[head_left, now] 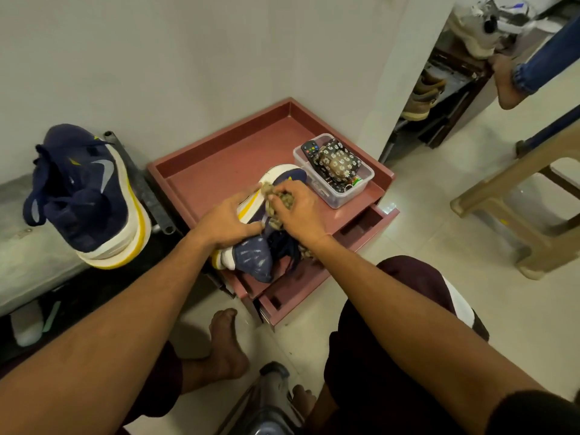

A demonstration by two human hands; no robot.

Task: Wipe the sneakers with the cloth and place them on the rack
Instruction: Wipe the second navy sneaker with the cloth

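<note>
Leaning over a reddish drawer unit (219, 164), the person has both hands on a navy sneaker (254, 259) lying on its side on the unit's tray top. The left hand (230, 219) clasps it along the white-and-yellow sole; the right hand (298, 208) is bunched tight around an olive cloth (284, 200), pressing it to the upper. Just beyond sits a clear tub (337, 196) — a remote (310, 149) inside. Off left, the second sneaker (84, 189) stands on a grey ledge (18, 246) against the wall — the shoe rack (439, 89) is far right.
</note>
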